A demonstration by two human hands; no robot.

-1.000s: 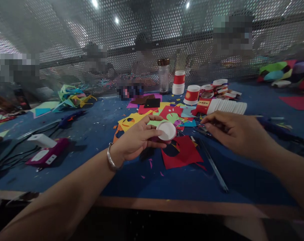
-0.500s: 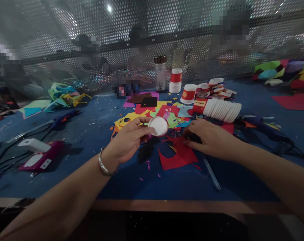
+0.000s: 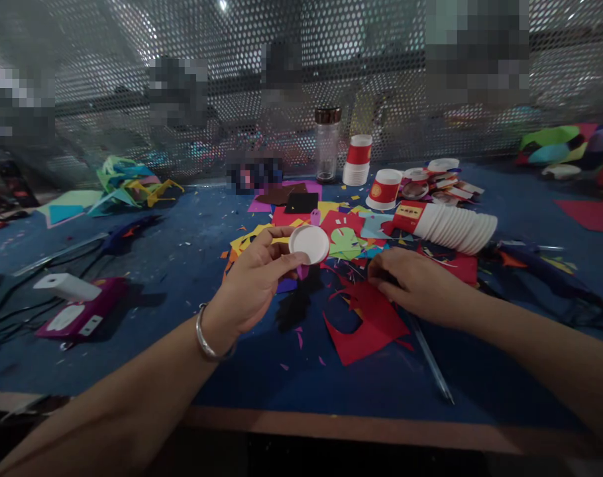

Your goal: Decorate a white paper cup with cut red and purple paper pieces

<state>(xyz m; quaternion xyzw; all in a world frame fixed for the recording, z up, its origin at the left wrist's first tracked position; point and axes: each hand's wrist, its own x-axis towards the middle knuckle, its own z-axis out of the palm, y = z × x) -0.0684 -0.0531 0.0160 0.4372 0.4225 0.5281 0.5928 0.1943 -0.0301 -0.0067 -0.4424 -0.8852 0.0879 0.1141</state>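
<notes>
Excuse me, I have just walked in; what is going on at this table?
A person pinches a small white round piece at its edge in the left hand. The right hand is low beside the cut red paper; whether its grip has anything is hidden. Beyond them on the blue tabletop, a stack of paper cups lies on its side, and a clear bottle stands farther back.

The jar (image 3: 327, 151) stands on the table (image 3: 262, 377) behind paper scraps (image 3: 344, 244), left of the cups (image 3: 383, 190).
</notes>
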